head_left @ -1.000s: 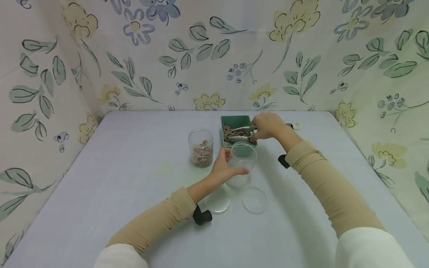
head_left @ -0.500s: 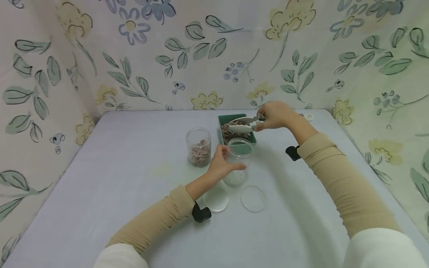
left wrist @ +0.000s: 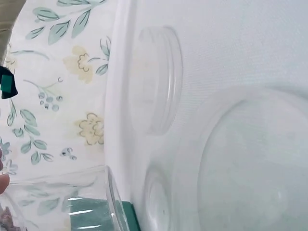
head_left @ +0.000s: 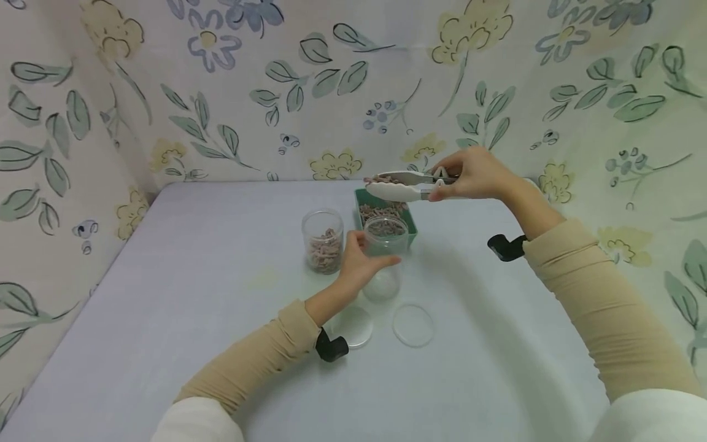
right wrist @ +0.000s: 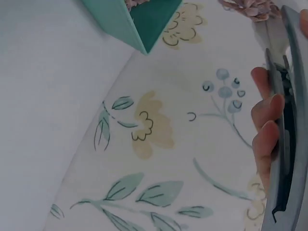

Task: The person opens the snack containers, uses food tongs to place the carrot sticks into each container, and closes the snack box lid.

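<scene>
My right hand (head_left: 475,175) grips a pair of tongs (head_left: 403,190), raised above the green bin (head_left: 413,236). Brownish-pink twisted pieces (right wrist: 255,8) are pinched between the tong tips; more of the same lie in the bin. With thumb and fingers spread round it, my left hand (head_left: 361,264) holds a clear plastic jar (head_left: 383,285) upright in front of the bin. No pieces show inside this jar. To its left stands another clear jar (head_left: 323,245), about half filled with the pieces.
Two clear round lids lie on the white table (head_left: 221,294) nearer to me: a left lid (head_left: 352,326) and a right lid (head_left: 413,325). A floral curtain (head_left: 309,110) hangs behind the table and along both sides.
My right hand has lifted the tongs up out of the bin, bringing pieces with them, and moved up and to the right. My left hand still holds the jar.
</scene>
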The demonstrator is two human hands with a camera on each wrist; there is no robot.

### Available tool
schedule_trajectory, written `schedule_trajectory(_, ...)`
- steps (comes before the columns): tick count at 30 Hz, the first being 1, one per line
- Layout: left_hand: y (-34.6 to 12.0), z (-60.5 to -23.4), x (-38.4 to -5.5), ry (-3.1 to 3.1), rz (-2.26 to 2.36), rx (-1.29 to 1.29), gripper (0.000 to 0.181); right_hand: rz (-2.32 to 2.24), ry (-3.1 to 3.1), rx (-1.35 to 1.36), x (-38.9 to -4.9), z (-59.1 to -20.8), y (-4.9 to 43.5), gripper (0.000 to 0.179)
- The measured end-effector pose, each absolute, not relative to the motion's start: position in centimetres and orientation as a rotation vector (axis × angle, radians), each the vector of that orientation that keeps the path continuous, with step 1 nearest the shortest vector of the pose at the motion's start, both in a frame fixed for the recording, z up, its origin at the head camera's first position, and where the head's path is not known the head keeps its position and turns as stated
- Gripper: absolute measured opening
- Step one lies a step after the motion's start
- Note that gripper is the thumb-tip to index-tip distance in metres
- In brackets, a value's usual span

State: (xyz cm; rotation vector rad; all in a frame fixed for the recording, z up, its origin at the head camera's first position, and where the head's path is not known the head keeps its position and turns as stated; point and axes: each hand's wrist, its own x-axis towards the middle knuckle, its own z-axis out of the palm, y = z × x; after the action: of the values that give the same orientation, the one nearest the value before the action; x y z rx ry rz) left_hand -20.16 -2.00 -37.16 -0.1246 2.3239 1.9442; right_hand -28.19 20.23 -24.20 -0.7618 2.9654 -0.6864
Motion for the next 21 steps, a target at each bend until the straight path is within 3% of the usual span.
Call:
schedule_trajectory(9, -1.9, -36.1, -21.1, 2.293, 1.974, -0.163, 0.077, -1.277, 2.671, -0.737, -26.1, -26.5, 20.8, 0.033)
schedule_trajectory(21, -2.7, -35.7, -20.8, 2.362, 2.008, 0.007, 0.079, -1.084, 2.649, -0.738, -25.4, -26.9, 22.1, 0.043)
